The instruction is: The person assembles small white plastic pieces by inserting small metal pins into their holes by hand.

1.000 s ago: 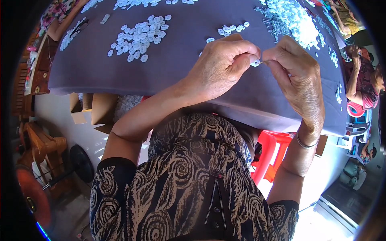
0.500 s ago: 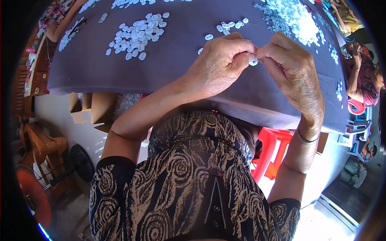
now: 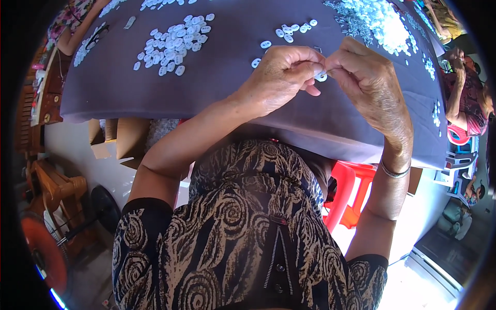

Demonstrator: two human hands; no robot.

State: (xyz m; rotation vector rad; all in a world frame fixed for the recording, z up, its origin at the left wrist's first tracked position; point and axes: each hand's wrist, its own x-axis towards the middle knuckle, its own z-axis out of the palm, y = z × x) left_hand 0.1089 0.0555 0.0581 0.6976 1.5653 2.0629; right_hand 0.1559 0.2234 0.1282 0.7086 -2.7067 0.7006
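Observation:
Over the near part of the table, my left hand (image 3: pixel 283 77) pinches a small white oval plastic piece (image 3: pixel 321 77) between thumb and finger, its other fingers loosely curled. My right hand (image 3: pixel 369 77) is closed too, its thumb and forefinger pressed together against the same piece; whatever else they grip is hidden. Just beyond the fingertips lies a small thin metal piece (image 3: pixel 318 49). A few white oval pieces with holes (image 3: pixel 288 30) are scattered past my left hand.
A dark cloth covers the table (image 3: pixel 217 93). A pile of white ovals (image 3: pixel 173 44) lies left, a big bright heap (image 3: pixel 380 26) far right, beside small metal parts (image 3: pixel 350 23). Other people sit at the left and right edges. A red stool (image 3: pixel 356 191) stands under the table.
My left hand's lower fingers have uncurled slightly, and both hands have shifted a little left. The white piece stays between my fingertips.

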